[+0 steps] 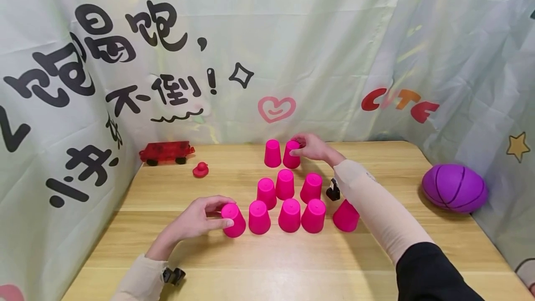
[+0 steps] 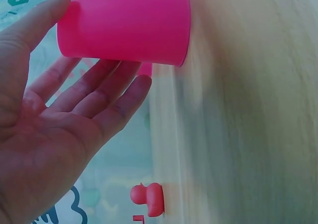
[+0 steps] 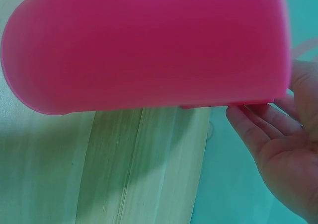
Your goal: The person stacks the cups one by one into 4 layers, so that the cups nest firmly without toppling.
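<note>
Several bright pink cups stand upside down on the wooden table in three rough rows. In the front row, my left hand [image 1: 198,217] holds the leftmost cup [image 1: 234,221] between thumb and fingers. The left wrist view has the thumb of that hand [image 2: 64,114] near the base of the cup [image 2: 124,28], its fingers along the far side. My right hand [image 1: 311,147] reaches to the back row and grips the right-hand cup [image 1: 291,158], beside another cup [image 1: 272,153]. A nearer cup [image 3: 149,50] fills much of the right wrist view, largely hiding the gripped one.
Three cups form the middle row, including one cup [image 1: 285,185] at its centre. My right forearm passes over the front row's rightmost cup [image 1: 346,217]. A red toy car [image 1: 167,153] and red duck [image 1: 201,169] are back left; a purple ball [image 1: 454,188] sits right.
</note>
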Demonstrator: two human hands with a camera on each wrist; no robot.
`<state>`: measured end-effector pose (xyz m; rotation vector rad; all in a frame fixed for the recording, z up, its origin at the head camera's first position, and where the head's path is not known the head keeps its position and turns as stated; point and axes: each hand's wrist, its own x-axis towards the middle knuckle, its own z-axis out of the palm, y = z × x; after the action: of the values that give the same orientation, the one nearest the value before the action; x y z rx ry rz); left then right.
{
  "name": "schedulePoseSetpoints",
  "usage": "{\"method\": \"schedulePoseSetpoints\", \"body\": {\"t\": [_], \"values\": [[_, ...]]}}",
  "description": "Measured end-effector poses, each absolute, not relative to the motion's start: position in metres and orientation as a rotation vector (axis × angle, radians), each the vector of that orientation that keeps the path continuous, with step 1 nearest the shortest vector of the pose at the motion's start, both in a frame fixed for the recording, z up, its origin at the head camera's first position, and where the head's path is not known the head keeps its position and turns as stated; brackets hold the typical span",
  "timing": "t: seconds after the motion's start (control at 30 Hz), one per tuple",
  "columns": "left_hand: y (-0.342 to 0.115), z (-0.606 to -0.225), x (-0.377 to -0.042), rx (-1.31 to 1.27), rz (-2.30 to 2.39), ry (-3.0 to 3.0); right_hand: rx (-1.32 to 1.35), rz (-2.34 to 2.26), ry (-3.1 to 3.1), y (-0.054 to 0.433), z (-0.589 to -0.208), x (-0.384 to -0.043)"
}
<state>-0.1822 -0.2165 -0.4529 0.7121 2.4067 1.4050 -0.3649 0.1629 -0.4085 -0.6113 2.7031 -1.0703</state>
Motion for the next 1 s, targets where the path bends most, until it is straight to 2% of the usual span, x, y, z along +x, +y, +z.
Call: {"method": "schedulePoseSetpoints", "body": {"t": [0.5, 0.77, 1.0], "values": [[-0.214, -0.447, -0.185, 0.667, 1.412, 2.501, -0.602, -1.061, 2.718, 0.165, -0.409, -0.363], [-0.203, -0.423, -0.216, 0.621, 1.364, 2.657, -0.567, -1.047, 2.700, 0.168, -0.407, -0.361], [-0.185, -0.411, -0.253, 0.556, 1.332, 2.766, -0.612, -1.074, 2.699, 0.182, -0.385, -0.345]]}}
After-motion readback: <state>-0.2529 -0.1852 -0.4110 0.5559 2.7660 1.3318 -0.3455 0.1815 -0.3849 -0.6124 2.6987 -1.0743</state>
